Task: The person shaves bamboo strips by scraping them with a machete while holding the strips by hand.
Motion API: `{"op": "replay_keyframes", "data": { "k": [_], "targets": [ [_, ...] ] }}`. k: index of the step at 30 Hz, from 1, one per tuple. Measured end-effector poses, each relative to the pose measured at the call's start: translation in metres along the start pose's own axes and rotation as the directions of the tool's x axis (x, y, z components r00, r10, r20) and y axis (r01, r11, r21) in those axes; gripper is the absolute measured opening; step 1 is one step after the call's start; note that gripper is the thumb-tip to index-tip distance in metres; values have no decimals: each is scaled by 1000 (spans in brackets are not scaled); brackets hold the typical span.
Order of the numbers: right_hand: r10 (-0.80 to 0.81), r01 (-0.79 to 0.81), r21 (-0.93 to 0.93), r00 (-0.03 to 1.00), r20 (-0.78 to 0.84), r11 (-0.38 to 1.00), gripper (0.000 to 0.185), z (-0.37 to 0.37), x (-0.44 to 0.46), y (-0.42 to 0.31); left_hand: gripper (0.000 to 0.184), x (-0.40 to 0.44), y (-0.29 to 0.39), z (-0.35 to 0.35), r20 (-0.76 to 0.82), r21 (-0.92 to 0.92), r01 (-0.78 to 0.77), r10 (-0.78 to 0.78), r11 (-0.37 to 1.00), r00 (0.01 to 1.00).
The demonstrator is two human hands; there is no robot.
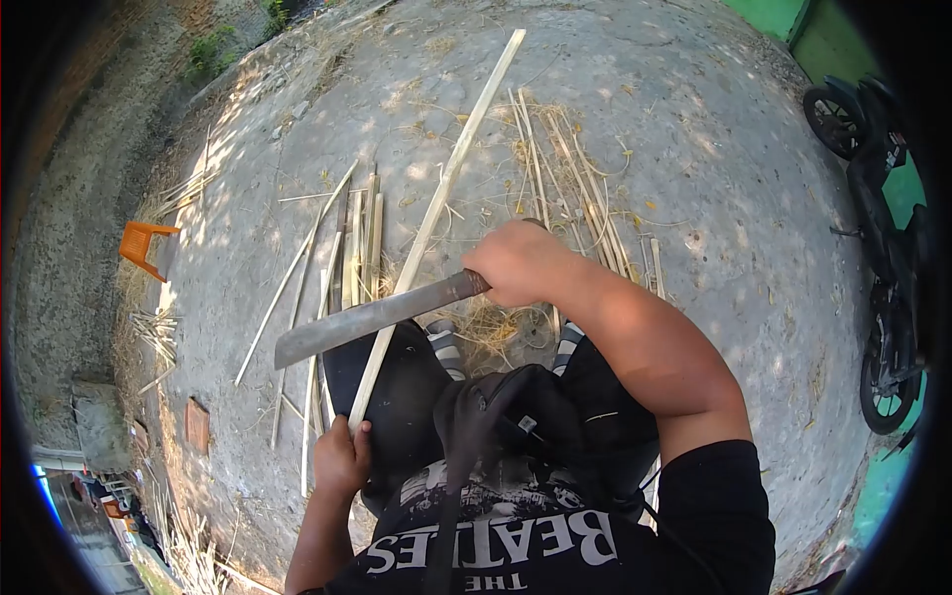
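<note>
The left hand [342, 458] closes its grip on the near end of the strip [442, 198], with the thumb along one edge. The right hand [518, 263] closes its grip on the handle of the knife [372, 319].

The strip is pale, long, flat and straight-edged. It runs from the lower left of centre to the top centre of the frame. The knife has a broad, dull grey metal blade and a dark handle; the blade crosses in front of the strip, its tip toward the left. Contact between the two cannot be determined.

Left strips [349, 253] and right strips [595, 213], thin and pale, lie on either side of the held strip. Curled fibres [493, 322] collect between the feet. The floor [739, 248] is rough grey; its open span separates the right strips from the motorcycle [878, 223] at the right edge. An orange chair [142, 246] stands at the left.
</note>
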State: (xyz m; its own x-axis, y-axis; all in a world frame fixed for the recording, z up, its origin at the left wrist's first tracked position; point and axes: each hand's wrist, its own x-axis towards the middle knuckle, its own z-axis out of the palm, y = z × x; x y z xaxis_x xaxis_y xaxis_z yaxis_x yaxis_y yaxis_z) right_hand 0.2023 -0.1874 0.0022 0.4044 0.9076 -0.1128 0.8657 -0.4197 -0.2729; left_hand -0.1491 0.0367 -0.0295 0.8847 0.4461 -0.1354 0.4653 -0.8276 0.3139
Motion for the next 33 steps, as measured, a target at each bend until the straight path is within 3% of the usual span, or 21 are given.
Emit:
{"op": "replay_keyframes", "data": {
  "k": [3, 6, 9, 12, 15, 18, 19, 25, 28, 31, 33],
  "targets": [
    [-120, 108, -76, 978, -168, 991, 13, 1, 4, 11, 44, -1, -4, 5, -40, -19, -14, 13, 1000, 999],
    [226, -217, 115, 972, -70, 969, 12, -14, 3, 55, 44, -3, -3, 4, -50, -43, 0, -2, 999, 999],
    [267, -268, 4, 962, -48, 964, 13, -12, 0, 50, 44, -2, 4, -3, -31, 2, 8, -8, 1000, 999],
    [232, -228, 84, 972, -46, 970, 13, -16, -6, 32, 45, -1, 6, -4, 6, 7, 26, -26, 1000, 1000],
    [61, -57, 43, 993, -99, 997, 13, -5, -4, 10, 43, -2, 4, 0, -21, -3, -9, 9, 1000, 1000],
    [-65, 65, -50, 998, -6, 997, 14, 1, 2, -18, 44, 0, 8, -2, -8, 11, 1, -1, 1000, 1000],
    [-48, 51, -73, 998, 49, 996, 16, -2, 5, -21, 45, -1, 4, -2, -1, 18, 1, -1, 1000, 1000],
    [294, -295, -5, 954, -56, 956, 19, -18, 6, 51, 44, -4, 2, -1, -17, 2, 21, -21, 1000, 1000],
    [345, -344, 34, 938, -14, 938, 19, -21, -3, 40, 43, 0, 4, -4, -1, 18, 10, -10, 1000, 1000],
    [274, -271, 135, 962, -6, 953, 18, -24, -12, 22, 44, 0, 4, -2, -5, 1, -12, 12, 1000, 1000],
    [85, -83, 35, 995, -49, 996, 16, -1, -6, 16, 45, 0, 6, -1, -2, -6, -15, 15, 1000, 1000]
  ]
}}
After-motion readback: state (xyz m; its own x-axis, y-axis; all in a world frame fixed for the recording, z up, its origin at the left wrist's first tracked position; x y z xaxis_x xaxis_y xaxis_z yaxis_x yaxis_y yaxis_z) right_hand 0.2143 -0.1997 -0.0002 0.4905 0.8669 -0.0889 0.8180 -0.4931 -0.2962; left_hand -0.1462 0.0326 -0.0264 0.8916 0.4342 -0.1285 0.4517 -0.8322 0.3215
